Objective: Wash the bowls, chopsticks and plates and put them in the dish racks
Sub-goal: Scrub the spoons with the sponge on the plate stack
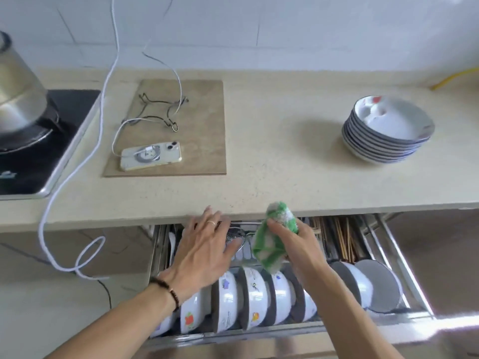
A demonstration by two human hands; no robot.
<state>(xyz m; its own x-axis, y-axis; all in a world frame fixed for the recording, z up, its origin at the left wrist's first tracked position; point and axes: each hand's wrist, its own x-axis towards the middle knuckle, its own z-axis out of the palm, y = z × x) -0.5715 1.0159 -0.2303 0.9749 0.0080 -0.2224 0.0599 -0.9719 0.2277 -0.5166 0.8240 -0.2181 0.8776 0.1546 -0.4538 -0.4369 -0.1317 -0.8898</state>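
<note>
Nearest to us, a row of bowls (248, 294) stands on edge in the pulled-out drawer rack (404, 270) under the desk's front edge. Our left hand (204, 252) reaches over the rack's back part with its fingers (215, 221) straight and spread, holding nothing; a ring sits on one finger and a bead bracelet (168, 288) circles the wrist. Our right hand (298, 244) has its fingers curled round a green and white cloth (274, 239), held above the bowls. Chopsticks (342, 239) lie in the rack's back right compartment. On the desk (272, 164), a stack of plates (386, 130) sits toward the right back corner. A phone (150, 155) on a cable lies on a wooden board (202, 120) left of the middle, and a stove (39, 151) with a metal pot (18, 89) fills the left end.
</note>
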